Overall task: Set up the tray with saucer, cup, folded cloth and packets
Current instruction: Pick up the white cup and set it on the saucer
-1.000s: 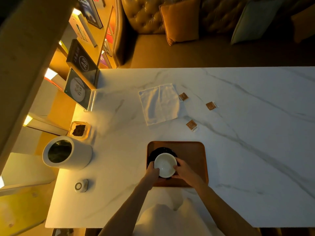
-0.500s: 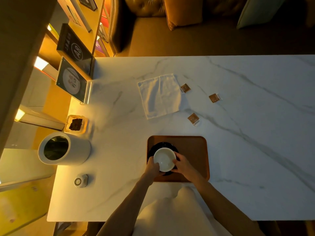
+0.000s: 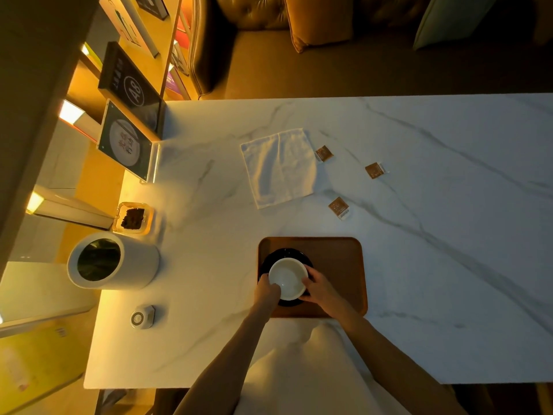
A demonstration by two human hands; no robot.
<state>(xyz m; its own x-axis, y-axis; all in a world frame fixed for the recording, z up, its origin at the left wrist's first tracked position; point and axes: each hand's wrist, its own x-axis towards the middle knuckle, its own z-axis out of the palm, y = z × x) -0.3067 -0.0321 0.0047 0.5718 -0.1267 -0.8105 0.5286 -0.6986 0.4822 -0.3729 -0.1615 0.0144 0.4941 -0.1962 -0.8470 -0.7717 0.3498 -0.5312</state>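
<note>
A: Report hand state.

B: I see both hands clamped on the cup (image 3: 288, 278). The left hand (image 3: 267, 290) grips its left rim; the right hand (image 3: 319, 290) grips its right side.

A: Cup position?

B: The white cup sits over the dark saucer (image 3: 284, 254), in the left half of the tray (image 3: 338, 265). I cannot tell whether the cup base touches the saucer.

A: Tray position?

B: On the table (image 3: 434, 265), at the near edge, in front of me.

A: Remaining items?

B: The cloth (image 3: 278, 167) lies flat and open on the table, beyond the tray. I count three packets. One (image 3: 324, 153) lies just beside the cloth's right edge, one (image 3: 374, 170) further right, one (image 3: 339, 206) between cloth and tray, to the right. None is on the tray.

A: Other objects?

B: A white canister (image 3: 119, 262) stands at the left, with a small glass dish (image 3: 133, 218) beyond it and a round puck (image 3: 143, 317) nearer.
</note>
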